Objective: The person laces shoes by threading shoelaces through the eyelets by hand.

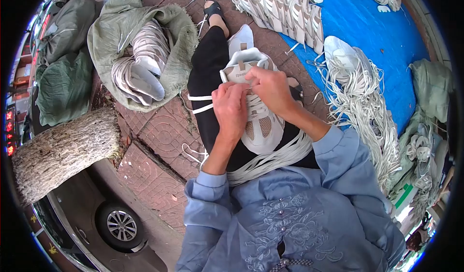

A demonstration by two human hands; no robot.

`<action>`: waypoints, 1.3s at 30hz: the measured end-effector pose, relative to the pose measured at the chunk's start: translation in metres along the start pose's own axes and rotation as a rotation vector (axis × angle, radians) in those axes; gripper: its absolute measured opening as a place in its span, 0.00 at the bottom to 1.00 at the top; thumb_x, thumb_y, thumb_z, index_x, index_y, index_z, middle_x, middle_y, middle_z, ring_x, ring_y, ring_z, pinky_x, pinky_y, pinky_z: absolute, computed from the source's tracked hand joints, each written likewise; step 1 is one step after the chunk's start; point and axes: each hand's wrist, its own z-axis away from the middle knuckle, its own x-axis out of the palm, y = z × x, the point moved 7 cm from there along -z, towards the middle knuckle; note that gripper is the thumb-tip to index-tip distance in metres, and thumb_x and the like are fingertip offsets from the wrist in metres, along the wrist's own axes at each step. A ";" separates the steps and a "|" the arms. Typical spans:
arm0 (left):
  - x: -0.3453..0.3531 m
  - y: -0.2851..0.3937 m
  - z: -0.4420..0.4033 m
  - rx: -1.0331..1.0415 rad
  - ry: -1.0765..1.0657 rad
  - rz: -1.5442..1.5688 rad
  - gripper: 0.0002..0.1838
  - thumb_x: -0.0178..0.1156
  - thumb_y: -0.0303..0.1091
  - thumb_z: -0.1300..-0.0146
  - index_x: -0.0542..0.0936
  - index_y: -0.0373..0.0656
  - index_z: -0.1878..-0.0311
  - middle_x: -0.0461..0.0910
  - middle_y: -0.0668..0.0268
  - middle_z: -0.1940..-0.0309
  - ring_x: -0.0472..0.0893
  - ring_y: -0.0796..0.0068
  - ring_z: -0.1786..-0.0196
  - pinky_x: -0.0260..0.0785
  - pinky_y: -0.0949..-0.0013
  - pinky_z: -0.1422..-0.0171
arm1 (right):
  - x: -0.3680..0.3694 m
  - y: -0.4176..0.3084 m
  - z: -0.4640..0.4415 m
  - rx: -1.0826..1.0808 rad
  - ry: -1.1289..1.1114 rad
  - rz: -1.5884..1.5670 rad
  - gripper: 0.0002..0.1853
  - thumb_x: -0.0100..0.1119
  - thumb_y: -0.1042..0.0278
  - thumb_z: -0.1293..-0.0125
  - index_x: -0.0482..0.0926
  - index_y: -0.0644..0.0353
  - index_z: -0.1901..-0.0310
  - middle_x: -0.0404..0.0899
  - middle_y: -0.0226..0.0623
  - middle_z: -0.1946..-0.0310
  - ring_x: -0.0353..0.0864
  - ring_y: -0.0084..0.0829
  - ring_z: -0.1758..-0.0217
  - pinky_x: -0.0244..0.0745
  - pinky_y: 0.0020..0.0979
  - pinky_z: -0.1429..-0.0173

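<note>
A white and beige sneaker upper (261, 122) rests on my lap, its tongue and collar pointing away from me. My left hand (229, 108) is closed at the left row of eyelets, and a white shoelace (200, 98) trails out from its left side. My right hand (271, 89) presses over the top of the lacing, its thumb and fingers pinched close to my left fingertips. What sits between the right fingertips is hidden. A bundle of loose white laces (275, 160) lies across my lap below the toe.
An open green sack (179, 25) holds stacked shoe uppers (150, 45) at the left. On the blue tarp (372, 30) at the right lie more uppers (285, 13) and a heap of laced uppers (360, 98). A tree trunk (67, 146) and a parked car (77, 199) are at the lower left.
</note>
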 end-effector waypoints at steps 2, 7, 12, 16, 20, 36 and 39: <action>-0.004 -0.005 0.001 0.007 -0.064 -0.011 0.05 0.59 0.22 0.52 0.76 0.41 0.70 0.75 0.64 0.74 0.74 0.67 0.65 0.60 0.68 0.64 | 0.005 0.007 0.001 0.119 -0.044 -0.083 0.06 0.53 0.78 0.52 0.74 0.58 0.70 0.76 0.39 0.81 0.77 0.39 0.77 0.70 0.34 0.75; -0.006 -0.012 0.001 -0.080 -0.097 -0.044 0.08 0.57 0.21 0.54 0.75 0.40 0.68 0.75 0.62 0.74 0.74 0.65 0.65 0.65 0.66 0.65 | 0.003 -0.008 0.000 -0.088 -0.086 0.128 0.08 0.54 0.77 0.52 0.73 0.59 0.68 0.76 0.40 0.78 0.77 0.40 0.75 0.70 0.37 0.72; -0.001 -0.004 -0.004 0.028 -0.123 -0.195 0.11 0.56 0.21 0.61 0.74 0.40 0.69 0.73 0.62 0.76 0.74 0.64 0.65 0.66 0.65 0.65 | -0.005 -0.012 0.003 -0.117 -0.029 0.135 0.08 0.54 0.77 0.52 0.73 0.58 0.67 0.76 0.40 0.78 0.77 0.40 0.76 0.70 0.37 0.74; 0.002 -0.002 -0.007 0.045 -0.148 -0.257 0.08 0.56 0.22 0.59 0.74 0.40 0.71 0.73 0.62 0.76 0.73 0.64 0.66 0.64 0.65 0.65 | 0.000 -0.009 0.007 -0.047 0.039 0.151 0.09 0.55 0.77 0.53 0.74 0.57 0.67 0.76 0.39 0.79 0.77 0.38 0.78 0.70 0.35 0.76; -0.002 -0.009 -0.011 0.048 -0.226 -0.147 0.05 0.57 0.23 0.58 0.75 0.42 0.75 0.73 0.64 0.77 0.72 0.65 0.66 0.61 0.66 0.66 | 0.004 -0.002 0.007 -0.010 0.031 -0.003 0.09 0.56 0.76 0.54 0.74 0.57 0.68 0.75 0.37 0.81 0.77 0.37 0.78 0.70 0.33 0.76; 0.002 -0.006 -0.016 0.036 -0.237 -0.214 0.04 0.58 0.23 0.56 0.75 0.41 0.74 0.74 0.63 0.77 0.73 0.63 0.67 0.67 0.65 0.65 | 0.000 0.009 0.003 0.040 -0.125 -0.081 0.10 0.55 0.77 0.53 0.74 0.58 0.67 0.75 0.36 0.80 0.77 0.34 0.77 0.70 0.31 0.73; 0.000 -0.010 -0.015 0.018 -0.177 -0.120 0.05 0.58 0.22 0.57 0.73 0.41 0.75 0.71 0.63 0.78 0.71 0.64 0.67 0.63 0.65 0.67 | 0.001 0.010 0.003 0.055 -0.129 -0.113 0.09 0.55 0.78 0.54 0.74 0.59 0.67 0.75 0.36 0.81 0.77 0.32 0.77 0.70 0.30 0.73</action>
